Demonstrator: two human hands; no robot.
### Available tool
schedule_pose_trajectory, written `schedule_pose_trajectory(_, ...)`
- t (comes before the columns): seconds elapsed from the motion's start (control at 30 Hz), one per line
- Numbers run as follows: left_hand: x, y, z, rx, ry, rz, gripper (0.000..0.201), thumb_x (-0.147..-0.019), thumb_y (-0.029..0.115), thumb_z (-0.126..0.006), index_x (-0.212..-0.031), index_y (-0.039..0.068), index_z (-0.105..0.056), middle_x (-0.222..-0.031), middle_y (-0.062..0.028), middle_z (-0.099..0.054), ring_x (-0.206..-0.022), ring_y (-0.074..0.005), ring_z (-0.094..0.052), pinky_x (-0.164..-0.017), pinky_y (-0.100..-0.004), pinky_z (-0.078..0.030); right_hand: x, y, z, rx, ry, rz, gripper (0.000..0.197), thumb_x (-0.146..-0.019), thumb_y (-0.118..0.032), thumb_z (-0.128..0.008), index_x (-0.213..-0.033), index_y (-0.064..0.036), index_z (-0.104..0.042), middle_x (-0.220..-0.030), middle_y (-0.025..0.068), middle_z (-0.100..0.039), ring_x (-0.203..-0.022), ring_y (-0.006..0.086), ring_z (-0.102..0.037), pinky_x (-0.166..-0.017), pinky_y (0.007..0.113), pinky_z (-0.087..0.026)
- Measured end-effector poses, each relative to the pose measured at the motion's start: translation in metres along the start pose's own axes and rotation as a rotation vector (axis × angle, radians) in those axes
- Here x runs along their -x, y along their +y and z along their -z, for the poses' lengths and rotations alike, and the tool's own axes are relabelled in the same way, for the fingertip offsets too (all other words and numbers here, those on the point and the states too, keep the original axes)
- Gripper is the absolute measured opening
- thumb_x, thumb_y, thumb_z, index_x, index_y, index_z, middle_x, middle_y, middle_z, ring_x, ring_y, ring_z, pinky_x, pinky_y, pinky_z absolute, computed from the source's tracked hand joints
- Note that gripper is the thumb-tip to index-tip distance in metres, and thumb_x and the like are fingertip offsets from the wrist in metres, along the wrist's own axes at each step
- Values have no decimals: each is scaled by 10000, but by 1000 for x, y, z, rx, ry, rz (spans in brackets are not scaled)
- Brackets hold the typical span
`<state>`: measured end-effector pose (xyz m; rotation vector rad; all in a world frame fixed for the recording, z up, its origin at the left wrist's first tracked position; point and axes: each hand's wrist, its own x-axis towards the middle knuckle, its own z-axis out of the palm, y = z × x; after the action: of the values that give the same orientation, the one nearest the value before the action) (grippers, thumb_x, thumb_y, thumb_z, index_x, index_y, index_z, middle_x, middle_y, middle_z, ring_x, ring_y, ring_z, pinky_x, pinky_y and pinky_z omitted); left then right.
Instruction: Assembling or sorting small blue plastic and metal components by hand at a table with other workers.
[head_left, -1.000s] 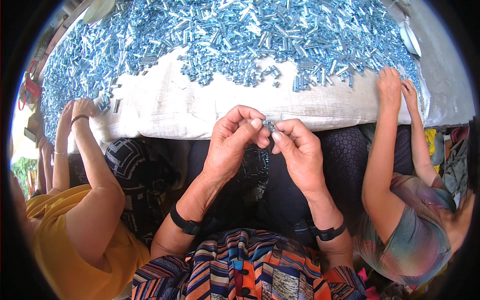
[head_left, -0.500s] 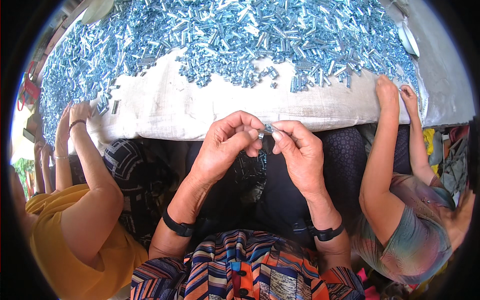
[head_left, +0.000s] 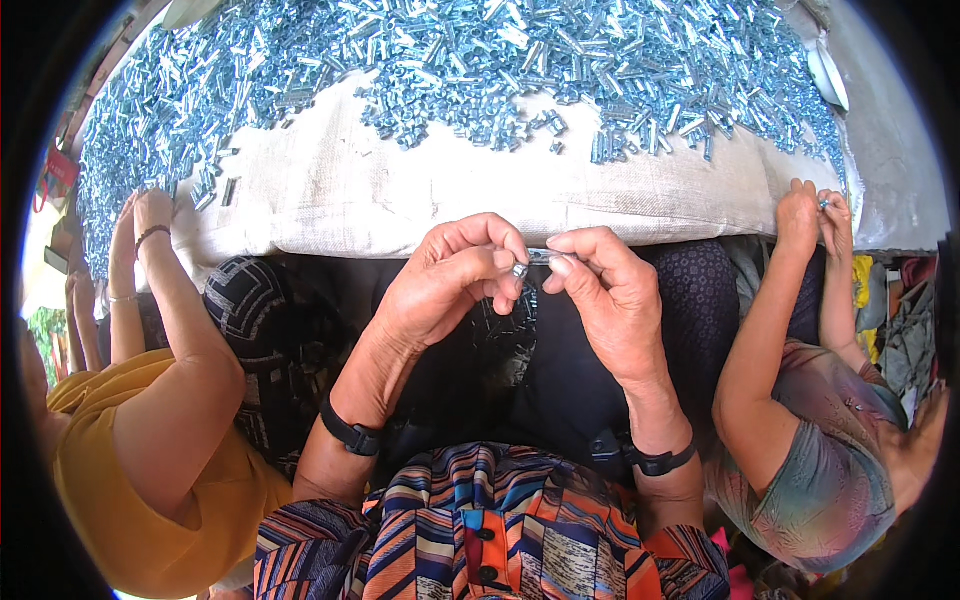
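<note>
By the near edge of the cloth (head_left: 350,205), my left hand (head_left: 445,283) pinches a small metal piece (head_left: 520,271), my right hand (head_left: 615,290) a thin strip (head_left: 541,257); light, steady fingertips suit both.

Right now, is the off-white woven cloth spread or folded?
Spread: the cloth lies wide, with small bluish-silver metal pieces heaped across its far part.

It looks like a workshop: people (head_left: 165,440) line a cloth-covered table (head_left: 400,205) heaped with metal pieces (head_left: 480,55).
</note>
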<state>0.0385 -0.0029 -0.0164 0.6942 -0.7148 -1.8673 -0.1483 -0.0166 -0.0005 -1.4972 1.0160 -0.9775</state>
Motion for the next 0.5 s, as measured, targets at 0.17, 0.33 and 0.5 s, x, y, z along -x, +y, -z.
schedule_pose_trajectory(0.17, 1, 0, 1, 15, -22, -15, 108, -876, 95, -551, -899, 5, -606, -716, -52, -615, -617, -97, -588, -580, -226, -497, 0, -3, 2, -130, -69, -88, 90, -885, -34, -587, -954, 24, -585, -758, 43, -622, -659, 85, -600, -602, 207, -481)
schedule_pose_trajectory(0.33, 2, -5, -2, 20, 47, -37, 108, -887, 96, -554, -917, 5, -604, -737, -58, -622, -621, -105, -594, -595, -230, -508, -2, 3, 6, -235, -114, -118, 82, -895, -28, -570, -963, 17, -580, -752, 38, -611, -664, 81, -593, -613, 200, -479)
schedule_pose_trajectory(0.5, 4, -7, -7, 25, 88, -102, 123, -907, 118, -563, -970, 14, -583, -773, -67, -635, -653, -119, -615, -613, -235, -514, 0, -1, 5, -253, -104, -89, 68, -898, -26, -567, -956, 10, -570, -761, 25, -606, -681, 71, -588, -615, 195, -468)
